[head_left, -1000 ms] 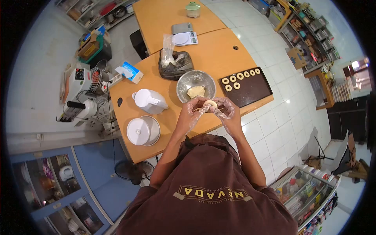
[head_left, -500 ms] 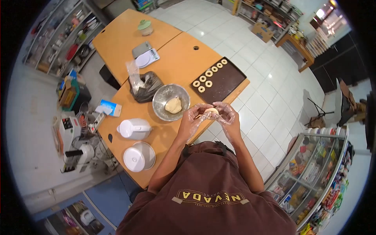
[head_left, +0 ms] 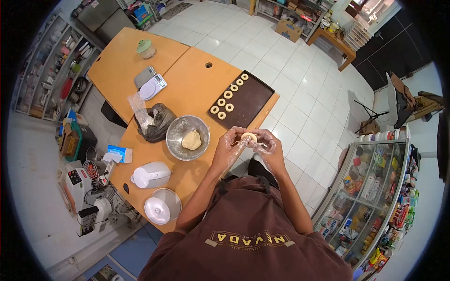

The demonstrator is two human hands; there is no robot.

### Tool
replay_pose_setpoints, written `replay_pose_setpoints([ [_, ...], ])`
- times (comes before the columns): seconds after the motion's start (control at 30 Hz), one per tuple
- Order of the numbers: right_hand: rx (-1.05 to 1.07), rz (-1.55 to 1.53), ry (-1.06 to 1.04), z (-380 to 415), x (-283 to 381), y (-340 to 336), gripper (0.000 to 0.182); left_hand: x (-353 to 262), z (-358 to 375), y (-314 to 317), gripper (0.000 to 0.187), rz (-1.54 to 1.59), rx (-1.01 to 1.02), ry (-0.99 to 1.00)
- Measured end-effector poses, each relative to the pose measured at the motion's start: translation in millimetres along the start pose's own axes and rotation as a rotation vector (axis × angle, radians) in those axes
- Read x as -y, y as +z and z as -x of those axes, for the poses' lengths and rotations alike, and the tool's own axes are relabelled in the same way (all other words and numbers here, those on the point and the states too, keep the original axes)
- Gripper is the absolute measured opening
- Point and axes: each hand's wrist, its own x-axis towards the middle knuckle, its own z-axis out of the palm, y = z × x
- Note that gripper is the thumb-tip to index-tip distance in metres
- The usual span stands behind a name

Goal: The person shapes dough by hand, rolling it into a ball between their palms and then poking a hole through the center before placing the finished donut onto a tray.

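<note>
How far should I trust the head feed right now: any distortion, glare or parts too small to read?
Head view: fisheye distortion, with black corners and the glass cabinet bowed along its outer edge; head view: light glints off the floor tiles; head view: the held dough ring shows pale and small, its surface detail hard to read.

Dark maroon short-sleeved shirt; yellow NEVADA lettering, flanked by two tan tabs; left hand and right hand dusted white.
</note>
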Motion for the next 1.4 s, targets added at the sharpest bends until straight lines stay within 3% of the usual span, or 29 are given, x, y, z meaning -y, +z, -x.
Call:
replay_pose_setpoints([
  [0.1,-0.025,0.062,-0.002,-9,-4,-8,0.034,4,-11,6,0.023,0.016,0.051,0.073],
  [0.3,-0.027,0.088,-0.099,-44,-10,-29,0.033,1,-37,23,0.024,0.033,-0.107,0.107],
  [0.53,0.236,0.273,-0.217,-123,24,-60,0.033,-5,-89,37,0.031,-0.145,-0.279,0.164],
  [0.63,0.323,0.36,-0.302,-157,25,-76,0.03,-12,-110,49,0.032,0.018,-0.35,0.221],
  [0.83,0.402,0.338,-0.25,-197,9,-100,0.029,22,-135,69,0.025,0.037,-0.542,0.08],
  [1.1,0.73,0.276,-0.094,-238,-37,-121,0.026,54,-141,104,0.022,0.35,-0.82,0.008],
  [1.17,0.8,0.274,-0.023,-245,-44,-119,0.026,61,-142,99,0.024,0.271,-0.869,0.014],
  [1.33,0.746,0.329,0.004,-262,-62,-112,0.022,90,-160,75,0.029,0.173,-0.843,0.001],
  [1.4,0.722,0.423,-0.035,-271,-66,-114,0.021,106,-176,67,0.027,0.274,-0.792,0.013],
])
